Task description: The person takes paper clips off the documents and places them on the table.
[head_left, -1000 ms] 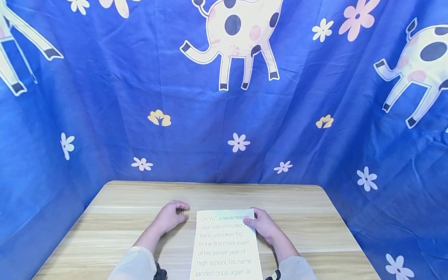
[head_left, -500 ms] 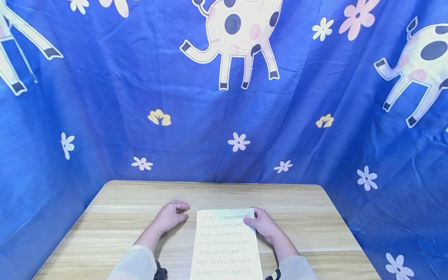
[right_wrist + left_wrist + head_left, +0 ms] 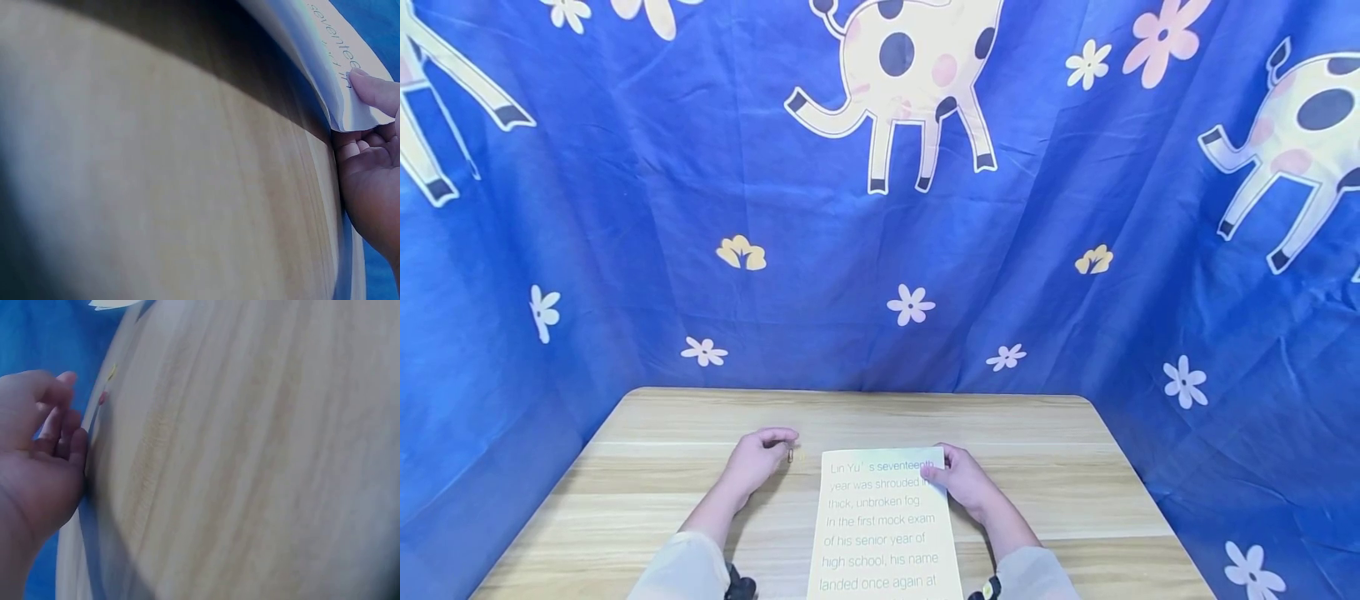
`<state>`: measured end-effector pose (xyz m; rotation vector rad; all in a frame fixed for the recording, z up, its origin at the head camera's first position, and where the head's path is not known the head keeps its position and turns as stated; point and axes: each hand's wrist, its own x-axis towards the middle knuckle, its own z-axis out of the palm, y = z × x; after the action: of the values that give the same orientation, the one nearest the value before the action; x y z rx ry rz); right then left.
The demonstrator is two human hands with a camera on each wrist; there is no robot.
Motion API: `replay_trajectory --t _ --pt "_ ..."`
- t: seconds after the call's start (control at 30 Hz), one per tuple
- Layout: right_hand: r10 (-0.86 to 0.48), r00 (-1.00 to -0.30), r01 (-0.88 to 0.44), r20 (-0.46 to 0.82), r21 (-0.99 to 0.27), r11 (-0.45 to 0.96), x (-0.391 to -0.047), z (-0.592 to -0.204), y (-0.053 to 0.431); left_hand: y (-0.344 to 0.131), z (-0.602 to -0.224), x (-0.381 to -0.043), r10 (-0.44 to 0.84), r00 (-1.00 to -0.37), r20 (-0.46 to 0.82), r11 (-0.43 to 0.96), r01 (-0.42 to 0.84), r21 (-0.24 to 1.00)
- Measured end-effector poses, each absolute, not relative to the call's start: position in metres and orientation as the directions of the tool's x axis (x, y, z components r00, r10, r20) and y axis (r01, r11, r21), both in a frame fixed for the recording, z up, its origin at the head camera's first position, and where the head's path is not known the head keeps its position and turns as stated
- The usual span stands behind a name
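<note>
My right hand (image 3: 967, 482) pinches the top right corner of a stack of printed paper sheets (image 3: 883, 533), thumb on the print and fingers underneath. In the right wrist view the corner of the paper (image 3: 350, 106) lifts between thumb and fingers. My left hand (image 3: 756, 460) rests on its side on the table, fingers loosely bent and holding nothing. Just beyond its fingertips lie a small red looped piece (image 3: 790, 456), like a paper clip, and a similar yellow one (image 3: 802, 457). The left wrist view has the red piece (image 3: 103, 398) and yellow piece (image 3: 112, 372) apart from the fingers.
A light wood-grain table (image 3: 1037, 433) carries everything. Blue fabric (image 3: 820, 333) printed with cows and flowers hangs behind it and on both sides. Dark bands (image 3: 741, 585) circle the wrists below the pale sleeves (image 3: 681, 567).
My left hand has drawn back to the left, its fingers parting from the small red and yellow pieces, which now lie on the table. The right hand and paper stay put.
</note>
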<state>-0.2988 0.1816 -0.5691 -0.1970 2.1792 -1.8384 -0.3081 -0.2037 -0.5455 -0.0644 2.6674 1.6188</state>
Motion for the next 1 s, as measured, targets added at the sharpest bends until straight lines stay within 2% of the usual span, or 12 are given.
replay_trajectory --t 0.23,0.43,0.73,1.0 --pt "-0.273 -0.954 0.079 -0.122 -0.983 0.164 -0.297 -0.571 0.182 -0.212 -0.539 -0.305 -0.161 -0.979 -0.122 0.285 -0.165 0.944" --pt "-0.235 -0.968 0.036 -0.093 -0.971 0.237 -0.297 -0.572 0.178 -0.225 -0.527 -0.299 -0.166 -0.978 -0.125 0.267 -0.166 0.949" --pt "-0.145 -0.989 -0.061 -0.009 -0.881 0.469 -0.294 -0.567 0.159 -0.24 -0.508 -0.282 -0.127 -0.99 -0.056 0.459 -0.108 0.882" --pt "-0.095 -0.994 -0.11 0.062 -0.721 0.685 -0.287 -0.559 0.144 -0.233 -0.506 -0.272 -0.043 -0.998 0.047 0.615 0.011 0.789"
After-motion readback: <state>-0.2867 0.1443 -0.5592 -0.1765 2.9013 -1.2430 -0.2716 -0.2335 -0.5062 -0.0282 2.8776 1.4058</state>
